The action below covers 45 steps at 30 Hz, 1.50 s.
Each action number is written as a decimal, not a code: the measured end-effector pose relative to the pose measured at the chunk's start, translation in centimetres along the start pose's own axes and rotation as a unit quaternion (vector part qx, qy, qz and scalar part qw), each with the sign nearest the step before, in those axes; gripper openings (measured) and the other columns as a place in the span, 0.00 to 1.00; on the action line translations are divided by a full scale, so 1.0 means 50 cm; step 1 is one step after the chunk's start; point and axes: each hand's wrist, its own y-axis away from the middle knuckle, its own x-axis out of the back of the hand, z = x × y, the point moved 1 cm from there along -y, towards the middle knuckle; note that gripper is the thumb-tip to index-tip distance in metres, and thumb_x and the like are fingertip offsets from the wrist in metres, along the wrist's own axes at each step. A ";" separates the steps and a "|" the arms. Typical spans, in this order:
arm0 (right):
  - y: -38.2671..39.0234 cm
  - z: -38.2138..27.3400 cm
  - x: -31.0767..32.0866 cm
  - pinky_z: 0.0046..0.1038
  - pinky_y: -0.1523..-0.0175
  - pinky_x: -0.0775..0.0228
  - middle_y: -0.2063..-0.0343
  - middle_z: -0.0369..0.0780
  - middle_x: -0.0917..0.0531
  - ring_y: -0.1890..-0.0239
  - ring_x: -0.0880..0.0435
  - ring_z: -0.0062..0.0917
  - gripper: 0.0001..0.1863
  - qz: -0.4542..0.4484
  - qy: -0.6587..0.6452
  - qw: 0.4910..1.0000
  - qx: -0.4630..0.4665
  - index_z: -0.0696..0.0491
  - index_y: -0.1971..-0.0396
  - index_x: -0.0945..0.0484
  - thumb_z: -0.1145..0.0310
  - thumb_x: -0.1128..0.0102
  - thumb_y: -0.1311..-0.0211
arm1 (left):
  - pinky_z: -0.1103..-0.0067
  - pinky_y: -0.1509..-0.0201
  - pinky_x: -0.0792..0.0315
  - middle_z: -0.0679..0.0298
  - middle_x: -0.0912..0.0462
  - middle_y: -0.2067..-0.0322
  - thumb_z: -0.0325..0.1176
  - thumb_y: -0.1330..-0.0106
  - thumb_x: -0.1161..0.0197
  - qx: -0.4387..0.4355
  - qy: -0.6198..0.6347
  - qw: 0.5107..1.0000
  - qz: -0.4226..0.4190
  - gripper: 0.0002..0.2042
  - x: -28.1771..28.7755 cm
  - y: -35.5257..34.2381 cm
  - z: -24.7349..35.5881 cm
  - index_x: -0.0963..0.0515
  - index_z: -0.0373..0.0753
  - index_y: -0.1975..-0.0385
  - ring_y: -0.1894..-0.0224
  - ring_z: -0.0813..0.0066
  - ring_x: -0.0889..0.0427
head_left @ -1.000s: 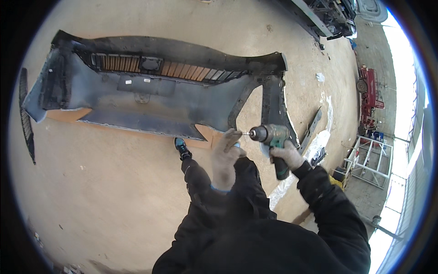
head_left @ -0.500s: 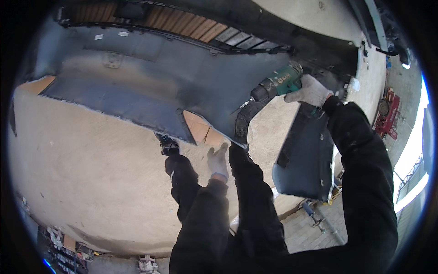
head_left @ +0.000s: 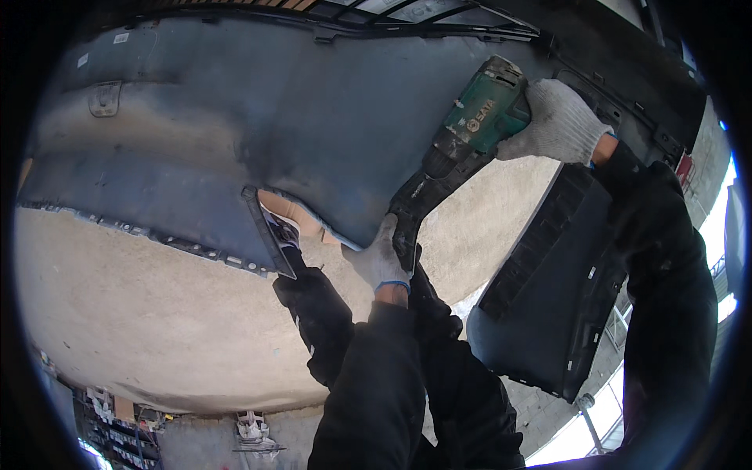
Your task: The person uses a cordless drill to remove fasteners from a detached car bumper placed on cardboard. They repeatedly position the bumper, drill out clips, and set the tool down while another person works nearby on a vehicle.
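Note:
A green and black cordless drill is gripped in my right hand, which wears a white knit glove. Its chuck slants down and left over a black ribbed strip along the edge of a large dark plastic car bumper. My gloved left hand grips the pointed lower tip of that bumper, next to the black strip. The bit's end is hard to make out against the dark plastic. My left fingertips are partly hidden behind the tip.
A separate wing of dark plastic hangs at the right. Slatted black grille work runs along the far edge. My legs stand on the pale concrete floor. Shelving with clutter stands at the lower left.
My left hand has moved up from below and taken hold of the bumper's tip. The drill has stayed in my right hand and now appears larger and tilted more steeply. The view has shifted closer.

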 end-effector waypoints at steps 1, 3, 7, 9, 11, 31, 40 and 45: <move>-0.003 -0.003 0.001 0.35 0.59 0.21 0.75 0.50 0.15 0.70 0.13 0.40 0.36 0.019 0.000 1.000 0.008 0.64 0.72 0.14 0.42 0.19 0.67 | 0.63 0.72 0.14 0.48 0.21 0.54 0.22 0.46 0.26 -0.009 0.007 1.000 0.001 0.36 -0.004 -0.001 0.001 0.39 0.33 0.38 0.66 0.56 0.13; -0.006 -0.003 -0.003 0.35 0.58 0.20 0.75 0.50 0.15 0.70 0.13 0.40 0.35 0.017 0.003 1.000 0.009 0.63 0.71 0.14 0.42 0.19 0.66 | 0.61 0.75 0.14 0.48 0.21 0.54 0.22 0.46 0.25 -0.004 -0.002 1.000 0.013 0.35 -0.010 -0.001 -0.004 0.38 0.33 0.39 0.67 0.55 0.13; -0.010 -0.008 -0.010 0.37 0.57 0.20 0.74 0.50 0.14 0.68 0.13 0.42 0.34 0.004 0.018 1.000 0.005 0.63 0.69 0.14 0.43 0.21 0.65 | 0.63 0.72 0.15 0.48 0.20 0.55 0.22 0.47 0.25 0.003 -0.001 1.000 0.023 0.32 -0.012 -0.003 -0.015 0.35 0.30 0.43 0.67 0.57 0.13; -0.008 -0.013 -0.008 0.37 0.56 0.20 0.73 0.51 0.14 0.68 0.13 0.43 0.34 0.006 0.019 1.000 0.000 0.62 0.69 0.14 0.44 0.21 0.64 | 0.64 0.71 0.16 0.49 0.19 0.56 0.22 0.47 0.25 0.007 0.001 1.000 0.026 0.31 -0.009 -0.003 -0.016 0.34 0.29 0.45 0.67 0.57 0.14; -0.006 -0.018 -0.004 0.38 0.56 0.20 0.73 0.51 0.15 0.67 0.13 0.43 0.33 -0.020 0.018 0.999 -0.019 0.62 0.70 0.15 0.45 0.22 0.64 | 0.65 0.70 0.16 0.49 0.19 0.56 0.22 0.48 0.24 0.009 0.004 1.000 0.028 0.29 -0.006 -0.003 -0.015 0.32 0.27 0.47 0.67 0.58 0.14; 0.007 -0.026 0.003 0.39 0.57 0.20 0.72 0.51 0.14 0.67 0.13 0.43 0.31 0.006 0.024 1.000 -0.004 0.61 0.66 0.14 0.48 0.22 0.62 | 0.68 0.66 0.18 0.49 0.17 0.58 0.22 0.49 0.23 0.017 0.028 0.999 0.034 0.27 -0.029 0.007 -0.020 0.29 0.22 0.51 0.66 0.60 0.14; 0.012 -0.043 0.013 0.41 0.55 0.19 0.71 0.50 0.14 0.64 0.13 0.45 0.23 0.037 0.039 0.998 0.035 0.57 0.68 0.14 0.53 0.27 0.58 | 0.73 0.52 0.20 0.51 0.18 0.53 0.21 0.51 0.21 0.044 0.025 0.998 0.038 0.30 -0.031 0.018 -0.013 0.28 0.22 0.49 0.58 0.63 0.15; 0.019 -0.055 0.013 0.42 0.57 0.20 0.72 0.48 0.14 0.65 0.13 0.44 0.23 0.076 0.051 0.993 0.079 0.57 0.66 0.15 0.53 0.27 0.59 | 0.75 0.50 0.19 0.51 0.18 0.52 0.20 0.52 0.21 0.056 0.042 0.997 0.029 0.30 -0.037 0.027 0.000 0.28 0.21 0.49 0.57 0.64 0.15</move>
